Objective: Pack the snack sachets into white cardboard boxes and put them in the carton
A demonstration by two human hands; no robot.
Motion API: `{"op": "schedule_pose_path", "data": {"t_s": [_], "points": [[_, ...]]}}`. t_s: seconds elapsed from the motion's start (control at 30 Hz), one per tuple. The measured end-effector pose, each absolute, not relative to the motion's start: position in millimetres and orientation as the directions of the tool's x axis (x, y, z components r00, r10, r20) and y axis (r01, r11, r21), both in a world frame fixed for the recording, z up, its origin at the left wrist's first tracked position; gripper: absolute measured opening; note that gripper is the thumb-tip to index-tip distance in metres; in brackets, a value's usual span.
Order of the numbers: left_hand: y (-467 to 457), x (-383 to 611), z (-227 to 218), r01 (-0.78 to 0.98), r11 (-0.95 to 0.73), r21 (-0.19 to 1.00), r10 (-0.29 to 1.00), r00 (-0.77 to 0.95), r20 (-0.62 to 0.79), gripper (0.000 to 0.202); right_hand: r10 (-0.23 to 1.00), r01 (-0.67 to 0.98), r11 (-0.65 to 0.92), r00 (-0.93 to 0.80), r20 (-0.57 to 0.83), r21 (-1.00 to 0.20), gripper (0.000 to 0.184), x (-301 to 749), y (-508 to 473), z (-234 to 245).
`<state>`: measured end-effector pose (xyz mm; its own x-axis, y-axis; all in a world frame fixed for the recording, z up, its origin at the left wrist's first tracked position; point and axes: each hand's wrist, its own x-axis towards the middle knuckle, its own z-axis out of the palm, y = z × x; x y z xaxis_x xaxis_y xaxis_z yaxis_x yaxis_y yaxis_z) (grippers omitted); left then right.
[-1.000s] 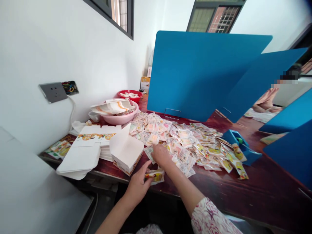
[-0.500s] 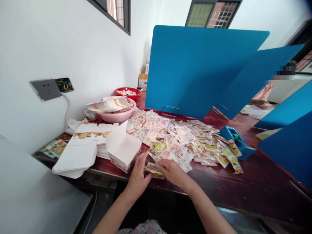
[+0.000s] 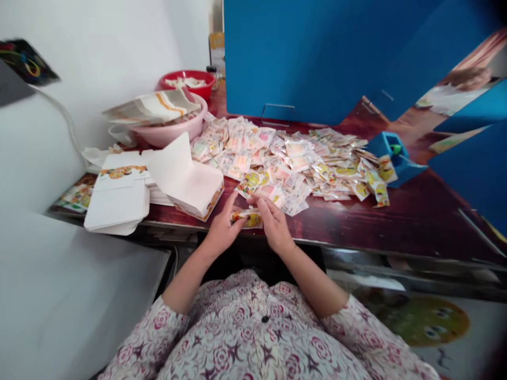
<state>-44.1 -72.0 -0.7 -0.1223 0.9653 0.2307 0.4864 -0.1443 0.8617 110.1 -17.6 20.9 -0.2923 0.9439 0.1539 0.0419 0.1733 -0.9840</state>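
Note:
Several small printed packets [image 3: 249, 218], yellow and green on the front, are bunched at the table's front edge between my two hands. My left hand [image 3: 222, 228] grips their left end, with the thumb in front and the fingers behind. Closed at their right end is my right hand [image 3: 274, 224], its fingertips bent over the top. How many packets are in the bunch I cannot tell. Right behind my hands spreads a large pile of similar flat packets [image 3: 273, 163]. Left of my left hand stands a white carton [image 3: 198, 187] with its lid raised.
Flattened white cartons [image 3: 119, 203] are stacked at the left, overhanging the table edge. Behind them are a pink basin [image 3: 170, 132] and a red basin [image 3: 204, 91]. A blue divider [image 3: 317, 63] stands at the back, and a blue holder [image 3: 390, 153] sits right of the pile.
The view has tilted downward, so the table appears higher and my patterned shirt shows. Both hands stay on the packets; my right hand has turned more upright at their right end.

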Motion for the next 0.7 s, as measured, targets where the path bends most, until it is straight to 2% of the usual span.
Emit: {"op": "schedule_pose_path", "data": {"t_s": [0.1,0.2,0.23,0.3,0.4,0.5,0.6,0.7], "points": [[-72,-47,2,0.463,-0.132,0.876,0.972,-0.113,0.206,0.058,0.943,0.092,0.255,-0.245,0.227,-0.962,0.032,126,7,26],[-74,-46,6,0.447,-0.127,0.885,0.980,-0.081,0.181,0.056,0.924,0.284,0.376,-0.194,0.331,-0.882,0.026,134,39,37],[-75,-45,7,0.438,-0.118,0.891,0.984,-0.072,0.165,0.058,0.900,0.384,0.432,-0.240,0.364,-0.816,0.025,132,48,41],[-76,-43,9,0.417,-0.093,0.904,0.989,-0.064,0.131,0.061,0.830,0.573,0.557,-0.405,0.384,-0.601,0.022,122,63,50],[-77,-43,11,0.405,-0.058,0.912,0.992,-0.083,0.100,0.060,0.746,0.696,0.666,-0.608,0.271,-0.268,0.027,99,77,58],[-77,-44,11,0.436,-0.048,0.899,0.991,-0.091,0.097,0.049,0.731,0.729,0.681,-0.672,0.119,-0.067,0.045,78,85,61],[-77,-44,10,0.463,-0.073,0.883,0.990,-0.074,0.121,0.029,0.762,0.762,0.648,-0.648,-0.003,0.012,0.053,66,95,61],[-77,-43,8,0.469,-0.103,0.877,0.986,-0.068,0.153,0.019,0.796,0.800,0.599,-0.600,-0.078,-0.031,0.049,63,109,64]]}}
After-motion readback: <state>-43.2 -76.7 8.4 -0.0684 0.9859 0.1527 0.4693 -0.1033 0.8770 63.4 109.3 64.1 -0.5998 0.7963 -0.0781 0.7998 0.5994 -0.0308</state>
